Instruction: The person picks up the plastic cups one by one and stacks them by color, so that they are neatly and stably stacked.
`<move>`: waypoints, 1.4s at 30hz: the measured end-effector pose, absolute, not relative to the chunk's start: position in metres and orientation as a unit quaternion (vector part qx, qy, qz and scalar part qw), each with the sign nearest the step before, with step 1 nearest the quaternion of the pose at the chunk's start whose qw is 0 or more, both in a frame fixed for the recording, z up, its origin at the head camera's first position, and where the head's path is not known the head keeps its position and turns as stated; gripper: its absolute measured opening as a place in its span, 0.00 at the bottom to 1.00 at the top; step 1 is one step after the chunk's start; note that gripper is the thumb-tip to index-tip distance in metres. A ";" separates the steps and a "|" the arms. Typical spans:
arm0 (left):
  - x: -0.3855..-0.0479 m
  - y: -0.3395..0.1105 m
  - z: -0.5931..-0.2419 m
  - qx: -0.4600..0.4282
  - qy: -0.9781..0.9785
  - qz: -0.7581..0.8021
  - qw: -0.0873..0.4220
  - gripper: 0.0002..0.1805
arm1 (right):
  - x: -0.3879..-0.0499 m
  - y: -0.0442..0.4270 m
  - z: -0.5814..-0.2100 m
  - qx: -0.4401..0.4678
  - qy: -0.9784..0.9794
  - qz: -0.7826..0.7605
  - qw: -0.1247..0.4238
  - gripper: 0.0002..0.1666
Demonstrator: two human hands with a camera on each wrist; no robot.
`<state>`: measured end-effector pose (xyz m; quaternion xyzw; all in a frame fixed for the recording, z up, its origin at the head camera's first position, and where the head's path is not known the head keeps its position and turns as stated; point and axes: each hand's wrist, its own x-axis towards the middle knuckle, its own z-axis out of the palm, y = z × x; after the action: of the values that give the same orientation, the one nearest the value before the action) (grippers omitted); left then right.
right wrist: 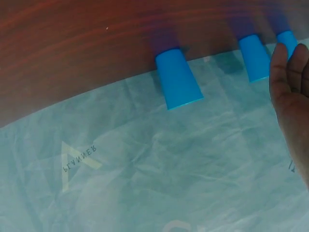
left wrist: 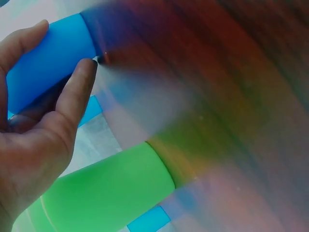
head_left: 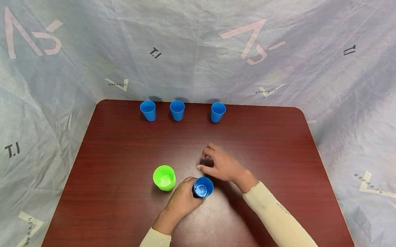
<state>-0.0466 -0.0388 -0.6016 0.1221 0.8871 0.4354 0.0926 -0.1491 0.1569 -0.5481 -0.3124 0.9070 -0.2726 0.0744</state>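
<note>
With 12 o'clock at the table's (head_left: 269,143) far edge, the blue cup (head_left: 203,187) stands upright, mouth up, near the middle of the near half. The left hand (head_left: 180,199) grips it from its 8 o'clock side, thumb and fingers curled round the wall; whether its base touches the table is hard to tell. The right hand (head_left: 220,165) holds nothing: it hangs just beside the cup at 1 o'clock, fingers loosely bent and thumb apart.

The cup looks like thin, smooth plastic, so it is probably light, fairly stiff and a little slippery, unlikely to shatter but apt to give under a hard squeeze near the rim. It narrows toward the base, so the best hold is likely around the wall at mid-height, with gentle, even pressure.

At 9 o'clock from the cup, near the left hand, stands a green cup stack (head_left: 164,178); its nested walls may cling together. Along the far edge, a first far cup (head_left: 148,111) stands between 10 and 11, a second far cup (head_left: 177,110) at 11, and a third far cup (head_left: 217,112) at 12.
</note>
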 end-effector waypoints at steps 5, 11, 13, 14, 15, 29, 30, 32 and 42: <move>-0.045 -0.039 -0.603 0.120 0.894 0.423 0.089 0.29 | -0.160 0.160 -0.546 -0.305 0.916 -0.256 0.057 0.22; -0.045 -0.038 -0.603 0.126 0.903 0.401 0.087 0.29 | -0.175 0.163 -0.542 -0.294 0.926 -0.232 0.047 0.24; -0.045 -0.039 -0.603 0.128 0.904 0.398 0.089 0.30 | -0.181 0.163 -0.539 -0.288 0.928 -0.231 0.045 0.26; -0.046 -0.039 -0.602 0.127 0.904 0.397 0.091 0.30 | -0.184 0.164 -0.538 -0.285 0.929 -0.231 0.043 0.26; -0.046 -0.039 -0.602 0.128 0.904 0.396 0.092 0.31 | -0.187 0.164 -0.537 -0.281 0.931 -0.228 0.040 0.26; -0.044 -0.040 -0.596 0.132 0.906 0.383 0.118 0.52 | -0.225 0.175 -0.532 -0.227 0.947 -0.220 0.048 0.24; -0.043 -0.040 -0.596 0.132 0.908 0.381 0.116 0.52 | -0.228 0.176 -0.532 -0.223 0.949 -0.220 0.047 0.23; -0.042 -0.039 -0.596 0.130 0.911 0.377 0.105 0.51 | -0.233 0.177 -0.532 -0.216 0.949 -0.224 0.046 0.23; -0.045 -0.041 -0.586 0.135 0.910 0.383 0.088 0.49 | -0.260 0.178 -0.538 -0.206 0.949 -0.238 0.010 0.22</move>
<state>-0.0450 -0.0413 -0.5861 0.1345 0.9097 0.3827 0.0884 -0.2600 0.1784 -0.5378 -0.2061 0.9490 -0.2382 0.0101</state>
